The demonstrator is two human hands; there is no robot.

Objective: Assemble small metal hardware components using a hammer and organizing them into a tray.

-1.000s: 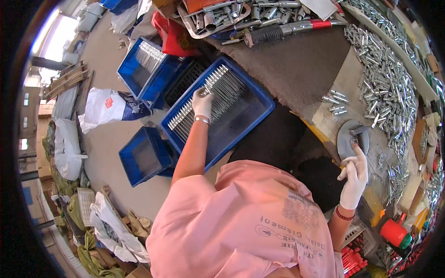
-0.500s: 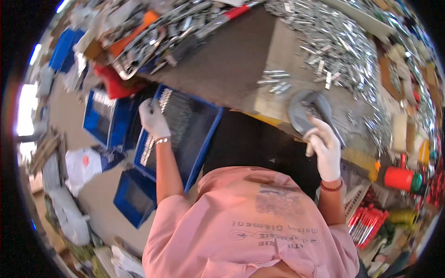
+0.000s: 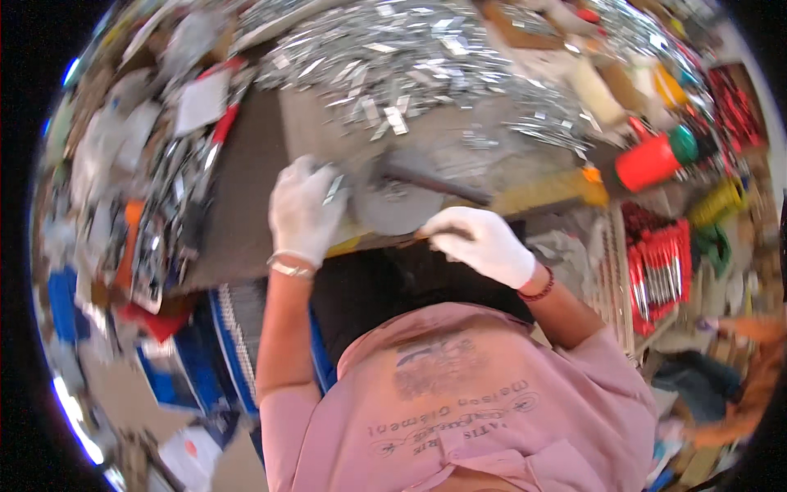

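My left hand point(image 3: 305, 215), in a white glove, is over the worktable beside a round grey plate. Its fingers are curled around small shiny metal strips point(image 3: 333, 189), though blur hides how many. A hammer point(image 3: 438, 183) lies across the round grey plate point(image 3: 393, 215), its handle pointing right. My right hand point(image 3: 485, 246), also gloved, is at the plate's near right edge with thumb and fingers pinched together. Whatever is between those fingertips is too small and blurred to name.
A heap of metal strips point(image 3: 393, 49) covers the far part of the worktable point(image 3: 238, 197). Blue trays point(image 3: 238, 344) stand below its left end. To the right are a red and green cylinder point(image 3: 656, 160) and a red pack of metal rods point(image 3: 660, 275). Another person's arm point(image 3: 746, 394) shows at far right.
My view has swung right. The left hand has left the blue tray and come to the metal strips beside the plate. My right hand has moved off the hammer to the plate's near edge.
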